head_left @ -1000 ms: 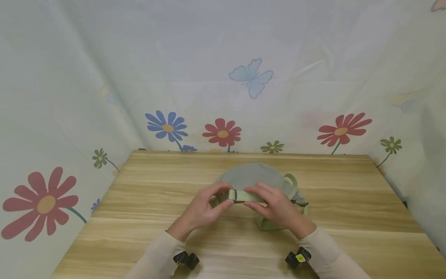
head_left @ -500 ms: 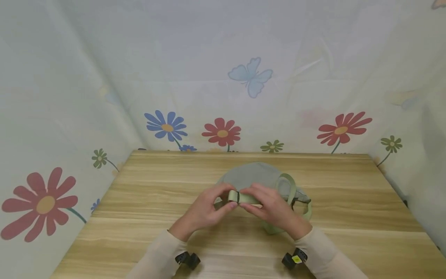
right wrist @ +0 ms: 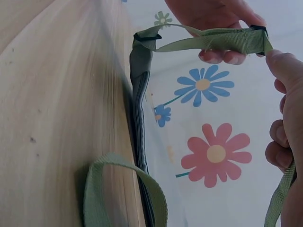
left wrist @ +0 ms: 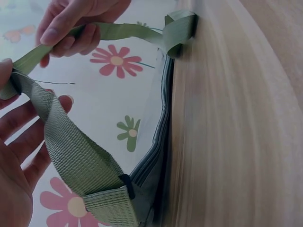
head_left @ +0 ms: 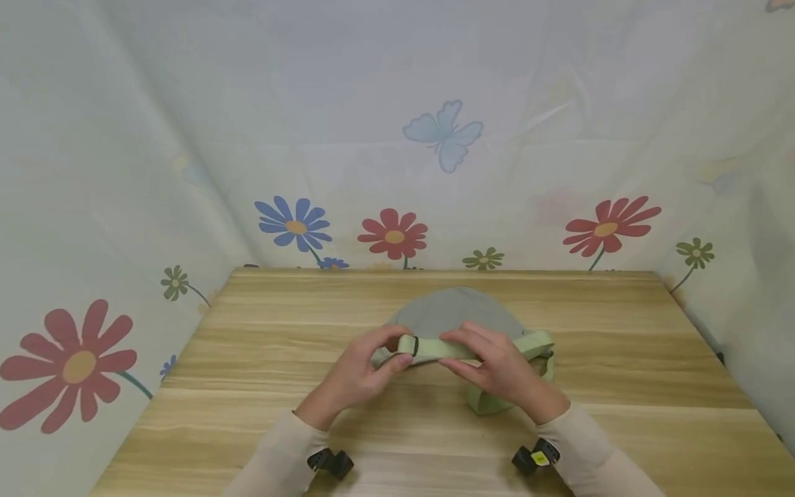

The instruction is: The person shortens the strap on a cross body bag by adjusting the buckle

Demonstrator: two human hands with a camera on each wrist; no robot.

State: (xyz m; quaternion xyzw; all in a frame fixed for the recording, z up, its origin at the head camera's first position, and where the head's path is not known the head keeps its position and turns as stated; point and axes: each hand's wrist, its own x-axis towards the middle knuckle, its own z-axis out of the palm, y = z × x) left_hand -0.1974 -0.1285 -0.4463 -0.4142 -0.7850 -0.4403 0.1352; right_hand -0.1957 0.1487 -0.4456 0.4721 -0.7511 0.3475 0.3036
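Observation:
A soft grey half-round bag [head_left: 459, 310] lies on the table, with a zip [left wrist: 163, 101] along its edge. Its light green webbing strap [head_left: 431, 348] is stretched between both hands above the near side of the bag. My left hand [head_left: 355, 371] pinches the folded end of the strap beside a black slide buckle [head_left: 415, 346]. Farther along to the right, my right hand [head_left: 502, 364] pinches the strap between thumb and fingers. In the right wrist view the buckle [right wrist: 259, 34] sits between the two hands. More strap [right wrist: 158, 194] hangs in a loop.
The wooden table [head_left: 279, 310] extends on every side of the bag. A pale cloth backdrop [head_left: 522, 166] printed with flowers and a butterfly encloses the back and sides. Black wrist cameras [head_left: 331, 462] sit at both sleeves.
My right hand first came closer to the left, then drew back right along the strap, so more webbing shows between them. The loose strap loop at the bag's right has dropped and stretched out.

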